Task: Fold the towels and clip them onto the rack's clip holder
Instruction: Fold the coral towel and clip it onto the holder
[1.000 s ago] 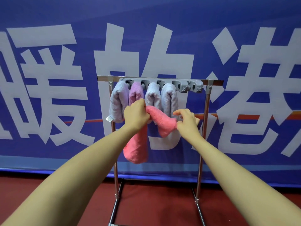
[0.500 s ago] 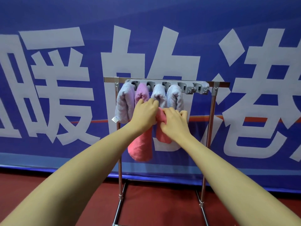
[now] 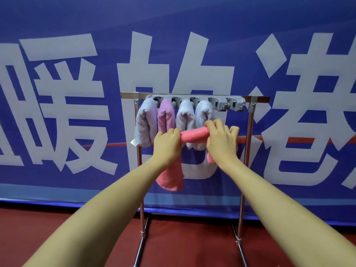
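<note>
Both hands have spread apart again. My left hand (image 3: 167, 143) and right hand (image 3: 221, 139) each grip the pink towel (image 3: 194, 136), stretched level before the rack's clip holder (image 3: 221, 102). Soft, limp; I'd hold its fold.

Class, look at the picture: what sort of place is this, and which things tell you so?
Probably a staged indoor hall, not a home: a huge blue banner as backdrop, red sports-type flooring, and a lone metal rack.

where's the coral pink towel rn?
Head view, centre: the coral pink terry towel is stretched between the left hand and right hand, in front of the four towels clipped on the grey plastic clip holder.
</note>
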Tool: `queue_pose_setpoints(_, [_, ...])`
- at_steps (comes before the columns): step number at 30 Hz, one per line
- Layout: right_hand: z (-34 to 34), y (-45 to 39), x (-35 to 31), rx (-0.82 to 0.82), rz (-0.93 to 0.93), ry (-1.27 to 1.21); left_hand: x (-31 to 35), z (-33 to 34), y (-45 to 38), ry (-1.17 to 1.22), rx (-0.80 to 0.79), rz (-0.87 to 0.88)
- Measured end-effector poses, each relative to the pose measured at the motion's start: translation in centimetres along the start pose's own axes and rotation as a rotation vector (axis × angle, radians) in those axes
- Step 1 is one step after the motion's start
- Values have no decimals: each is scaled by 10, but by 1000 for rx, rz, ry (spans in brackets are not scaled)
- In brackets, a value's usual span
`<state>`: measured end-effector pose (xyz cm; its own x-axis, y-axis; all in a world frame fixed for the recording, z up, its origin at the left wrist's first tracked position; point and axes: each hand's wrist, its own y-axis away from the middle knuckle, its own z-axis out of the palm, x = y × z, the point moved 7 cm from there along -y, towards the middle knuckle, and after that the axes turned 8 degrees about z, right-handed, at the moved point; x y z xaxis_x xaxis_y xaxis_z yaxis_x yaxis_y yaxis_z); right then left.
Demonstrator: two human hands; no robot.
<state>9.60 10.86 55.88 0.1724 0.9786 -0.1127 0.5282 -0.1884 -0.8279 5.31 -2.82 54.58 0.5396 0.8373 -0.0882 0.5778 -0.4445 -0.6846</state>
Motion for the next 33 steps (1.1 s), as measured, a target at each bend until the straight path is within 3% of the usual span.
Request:
queue_pose_setpoints(4, [6, 5, 5, -20, -26, 1, 7, -14, -13, -23, 30, 22])
queue_pose_setpoints(12, [-11, 6, 15, 221, -30, -187, 33, -41, -39, -25, 161, 168])
queue_pose_setpoints(18, [-17, -12, 38, 92, -7, -210, 54, -44, -53, 13, 166, 170])
queue_pose_setpoints(23, [-17, -36, 62, 139, 48, -79, 72, -43, -71, -21, 207, 209])
queue_pose_setpoints(33, [-17, -104, 98, 288, 143, -60, 92, -24, -142, 36, 93, 87])
